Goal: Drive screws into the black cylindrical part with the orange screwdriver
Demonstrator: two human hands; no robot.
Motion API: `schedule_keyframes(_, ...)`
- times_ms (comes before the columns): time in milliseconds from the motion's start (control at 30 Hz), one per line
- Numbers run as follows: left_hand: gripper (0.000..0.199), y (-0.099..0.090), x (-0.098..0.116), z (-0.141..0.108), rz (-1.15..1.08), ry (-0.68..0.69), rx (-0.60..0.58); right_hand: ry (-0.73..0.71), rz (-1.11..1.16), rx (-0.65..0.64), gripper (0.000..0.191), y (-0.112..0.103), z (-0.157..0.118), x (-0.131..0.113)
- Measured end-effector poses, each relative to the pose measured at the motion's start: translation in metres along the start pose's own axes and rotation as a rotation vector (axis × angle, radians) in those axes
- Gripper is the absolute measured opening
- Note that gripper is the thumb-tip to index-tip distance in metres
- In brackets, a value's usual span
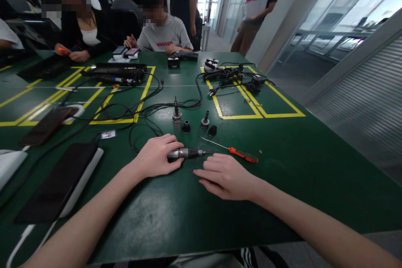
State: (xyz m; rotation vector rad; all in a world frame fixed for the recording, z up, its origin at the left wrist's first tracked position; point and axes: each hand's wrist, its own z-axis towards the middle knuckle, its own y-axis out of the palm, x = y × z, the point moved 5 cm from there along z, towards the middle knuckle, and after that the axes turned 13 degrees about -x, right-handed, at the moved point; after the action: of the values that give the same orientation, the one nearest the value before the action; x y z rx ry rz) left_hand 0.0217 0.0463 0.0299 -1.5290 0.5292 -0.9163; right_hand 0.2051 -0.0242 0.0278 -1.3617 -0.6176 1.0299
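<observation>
My left hand (157,155) is wrapped around the grey body of a pen-shaped electric screwdriver (188,153), which lies low over the green table with its thin bit pointing right. Just right of the bit tip, my right hand (225,176) rests with fingers bent loosely and apart, holding nothing. Beyond it lies a screwdriver (242,154) with an orange and black handle. Behind the electric tool stand a metal cylinder with a thin shaft (176,118), a shorter metal piece (205,122) and two black cone-shaped caps, one left (186,127) and one right (212,130).
Phones with white cables, one near (58,180) and one farther (47,125), lie at left. Black cables (157,106) cross the table (150,217) to a cable bundle (232,76). Yellow tape (241,116) marks rectangles. Across the table, people sit, one in grey (169,35).
</observation>
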Motion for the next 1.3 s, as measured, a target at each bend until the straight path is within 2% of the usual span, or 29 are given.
schedule_keyframes(133, 0.023, 0.001, 0.0, 0.0, 0.002, -0.02, -0.006, 0.188, 0.038, 0.22, 0.021, -0.024, -0.015, 0.037)
schedule_keyframes(233, 0.021, 0.003, -0.001, 0.001, 0.01, -0.027, 0.004, 0.264, 0.055, 0.232, 0.021, -0.023, -0.014, 0.051)
schedule_keyframes(333, 0.019, 0.004, 0.0, 0.001, 0.015, 0.002, 0.043, 0.217, 0.027, 0.147, 0.029, -0.01, -0.003, 0.045)
schedule_keyframes(433, 0.019, 0.004, 0.001, 0.001, 0.019, 0.043, 0.102, 0.267, 0.009, 0.121, 0.034, 0.0, 0.006, 0.04)
schedule_keyframes(533, 0.019, 0.004, 0.002, 0.001, 0.019, 0.074, 0.145, 0.298, 0.03, 0.126, 0.02, 0.003, 0.009, 0.04)
schedule_keyframes(633, 0.018, 0.004, 0.003, 0.002, 0.021, 0.073, 0.159, 0.292, 0.056, 0.143, 0.015, 0.004, 0.011, 0.042)
schedule_keyframes(867, 0.033, 0.004, 0.003, 0.0, 0.028, 0.082, 0.115, 0.305, 0.123, 0.13, 0.01, 0.007, 0.013, 0.041)
schedule_keyframes(1067, 0.019, 0.002, 0.009, -0.002, 0.026, 0.133, 0.075, 0.302, 0.156, 0.131, 0.019, 0.005, 0.013, 0.043)
schedule_keyframes(1200, 0.023, 0.001, 0.012, -0.001, 0.03, 0.137, 0.016, 0.276, 0.154, 0.167, 0.018, -0.003, 0.009, 0.045)
schedule_keyframes(1300, 0.025, 0.001, 0.012, 0.0, 0.002, 0.115, -0.034, 0.222, 0.144, 0.199, 0.026, -0.007, 0.006, 0.046)
